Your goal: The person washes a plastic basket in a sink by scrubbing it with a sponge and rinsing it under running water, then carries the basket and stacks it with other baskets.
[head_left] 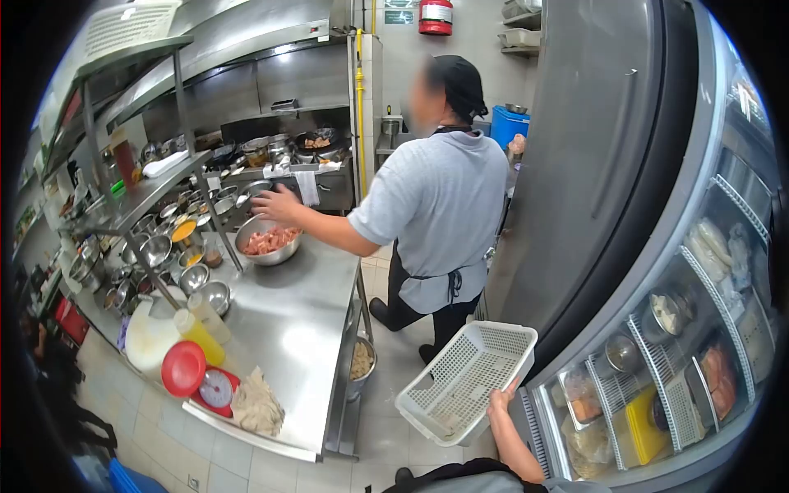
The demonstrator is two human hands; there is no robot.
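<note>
My right hand (501, 399) is closed on the near right rim of a white perforated plastic basket (468, 380), which is empty and tilted over the floor. My left hand is not in view. Beyond the basket stands a co-worker (436, 189) in a grey shirt, black cap and black apron. The co-worker's arm reaches over a metal bowl (283, 256) of raw meat pieces (271, 240) on the steel table (296, 329).
An open refrigerator (538, 403) with wire shelves, bags and bowls is on the right. A red scale (216, 389), a beige cloth (258, 404) and bottles (197, 335) lie along the table's left side. Under it sits a bucket (362, 359).
</note>
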